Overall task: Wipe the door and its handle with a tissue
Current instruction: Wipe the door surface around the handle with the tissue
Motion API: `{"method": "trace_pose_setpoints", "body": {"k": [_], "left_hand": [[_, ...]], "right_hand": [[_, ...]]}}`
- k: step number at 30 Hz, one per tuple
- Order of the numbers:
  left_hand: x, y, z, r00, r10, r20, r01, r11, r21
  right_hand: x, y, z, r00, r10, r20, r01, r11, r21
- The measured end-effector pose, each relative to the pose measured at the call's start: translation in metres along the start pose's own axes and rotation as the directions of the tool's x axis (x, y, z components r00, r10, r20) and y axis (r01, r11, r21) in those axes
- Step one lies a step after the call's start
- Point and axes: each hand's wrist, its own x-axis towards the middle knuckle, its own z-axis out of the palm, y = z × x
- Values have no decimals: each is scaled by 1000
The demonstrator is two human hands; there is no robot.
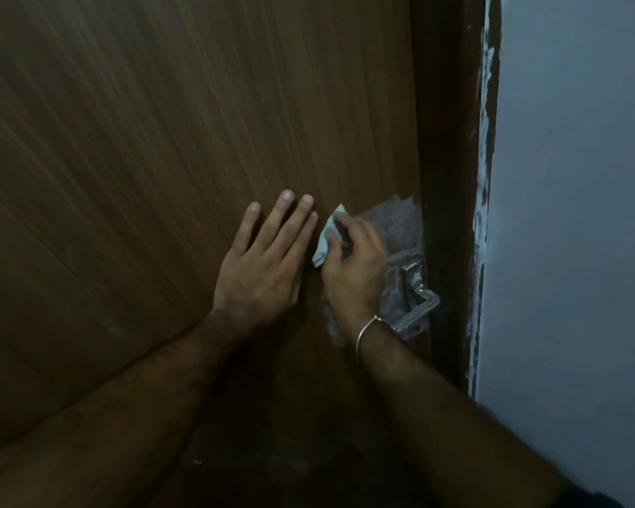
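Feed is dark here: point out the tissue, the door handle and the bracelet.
tissue (325,240), head view, the pale folded part showing left of the fingers.
door handle (417,293), head view, its metal lever.
bracelet (368,327), head view, the band across the wrist.

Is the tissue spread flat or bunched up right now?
Bunched up. The tissue is a crumpled wad pinched in the right hand, pressed against the door; only its edge shows.
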Motion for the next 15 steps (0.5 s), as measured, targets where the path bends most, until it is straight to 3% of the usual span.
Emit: {"method": "trace_pose_setpoints", "body": {"k": [3,7,11,14,15], "left_hand": [[0,0,-1,1000,-10,-20,10,1000,-5],[9,-9,-3,997,53,-49,-52,998,18],[26,-19,-3,985,117,-125,-115,993,25],[42,-23,-7,977,167,-134,-167,986,8],[44,-24,-9,975,185,-124,-186,982,-4]], "right_hand": [[-13,4,-1,985,-161,57,164,985,-51],[17,10,-7,991,90,-99,-91,996,-3],[9,2,-9,996,-78,34,80,995,-67],[41,6,-14,976,184,-117,-179,982,53],[46,2,-14,969,212,-125,-208,977,48]]}}
